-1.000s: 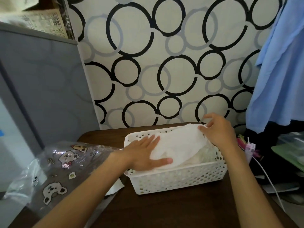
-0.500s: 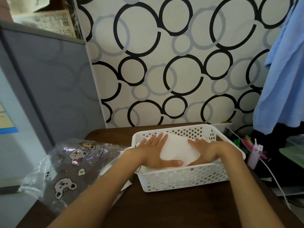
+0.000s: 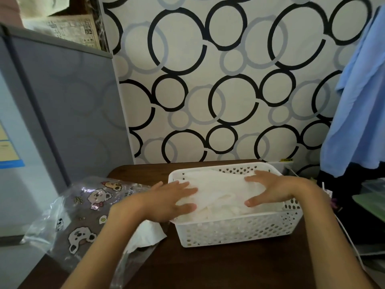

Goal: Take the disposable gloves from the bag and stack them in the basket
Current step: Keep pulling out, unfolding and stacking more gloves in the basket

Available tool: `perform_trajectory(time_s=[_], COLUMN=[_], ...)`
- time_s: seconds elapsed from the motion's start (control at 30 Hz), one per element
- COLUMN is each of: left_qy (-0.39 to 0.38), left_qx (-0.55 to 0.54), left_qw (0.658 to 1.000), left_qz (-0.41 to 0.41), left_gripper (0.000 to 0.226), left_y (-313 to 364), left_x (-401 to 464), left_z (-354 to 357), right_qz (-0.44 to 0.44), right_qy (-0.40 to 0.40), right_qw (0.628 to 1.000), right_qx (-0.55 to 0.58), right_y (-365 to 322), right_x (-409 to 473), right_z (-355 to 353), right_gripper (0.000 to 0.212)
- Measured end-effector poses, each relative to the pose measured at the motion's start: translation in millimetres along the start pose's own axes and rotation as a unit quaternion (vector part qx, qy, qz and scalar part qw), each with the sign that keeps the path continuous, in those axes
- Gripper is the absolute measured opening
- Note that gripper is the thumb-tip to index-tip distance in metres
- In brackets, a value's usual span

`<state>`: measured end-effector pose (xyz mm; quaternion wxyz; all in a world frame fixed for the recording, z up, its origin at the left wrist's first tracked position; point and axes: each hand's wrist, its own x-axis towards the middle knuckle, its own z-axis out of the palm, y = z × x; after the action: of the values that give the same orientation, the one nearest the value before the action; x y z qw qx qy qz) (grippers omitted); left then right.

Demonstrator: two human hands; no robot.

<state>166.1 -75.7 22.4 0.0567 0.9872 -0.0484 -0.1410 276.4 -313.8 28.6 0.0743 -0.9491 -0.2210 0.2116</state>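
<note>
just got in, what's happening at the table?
A person is stacking disposable gloves in a white basket on a dark table. Both hands lie on the pile with fingers spread: the left hand at its left end, the right hand at its right. The bear-print bag lies left of the basket, with something white, maybe more gloves, at its opening.

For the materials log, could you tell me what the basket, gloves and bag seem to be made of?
Basket: white moulded plastic, rigid perforated walls.
Gloves: thin translucent white film, probably polyethylene, softly crumpled.
Bag: glossy plastic film printed with bears, clear and shiny at its edge.
</note>
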Motion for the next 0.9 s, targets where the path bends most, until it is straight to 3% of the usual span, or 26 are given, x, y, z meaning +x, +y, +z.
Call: perform_trajectory(time_s=[0.1,0.17,0.23,0.3,0.4,0.53,0.67,0.73,0.8,0.9], left_qy=[0.110,0.137,0.110,0.046,0.006,0.018,0.038,0.080,0.120,0.162], left_qx=[-0.173,-0.205,-0.184,-0.152,-0.105,-0.113,-0.240,-0.278,-0.300,-0.323], left_qw=[0.979,0.969,0.973,0.977,0.980,0.975,0.948,0.933,0.922,0.912], left_qz=[0.003,-0.027,-0.088,-0.140,-0.171,-0.193,-0.205,-0.212,-0.215,-0.194], left_gripper=[0.039,0.022,0.021,0.040,0.059,0.043,0.010,0.019,0.021,0.017], left_y=[-25.2,-45.4,-63.3,-69.0,-58.9,-54.3,-78.9,-91.2,-100.6,-108.7], left_x=[-19.1,-29.7,-39.4,-43.4,-40.8,-29.4,-40.8,-51.9,-61.5,-76.9], left_z=[-7.0,-7.1,-3.6,0.1,5.9,16.1,12.2,8.0,3.7,-3.6], right_qz=[-0.051,-0.088,-0.124,-0.158,-0.226,-0.202,-0.206,-0.247,-0.279,-0.262], right_qy=[0.089,0.145,0.186,0.214,0.179,0.125,0.214,0.257,0.251,0.240], right_qw=[0.993,0.980,0.965,0.951,0.948,0.971,0.953,0.929,0.921,0.935], right_qx=[0.063,0.101,0.135,0.155,0.138,0.039,0.064,0.098,0.103,0.000], right_y=[-4.5,-8.1,-19.1,-36.1,-72.5,-95.2,-104.9,-119.9,-143.5,-185.8], right_x=[-10.2,-16.3,-14.7,-6.8,7.1,19.9,5.2,-8.6,-22.1,-27.6], right_z=[-8.5,-12.0,-8.3,0.6,21.8,37.7,32.6,30.3,33.4,50.6], right_gripper=[0.070,0.056,0.041,0.032,0.036,0.047,0.039,0.030,0.020,0.021])
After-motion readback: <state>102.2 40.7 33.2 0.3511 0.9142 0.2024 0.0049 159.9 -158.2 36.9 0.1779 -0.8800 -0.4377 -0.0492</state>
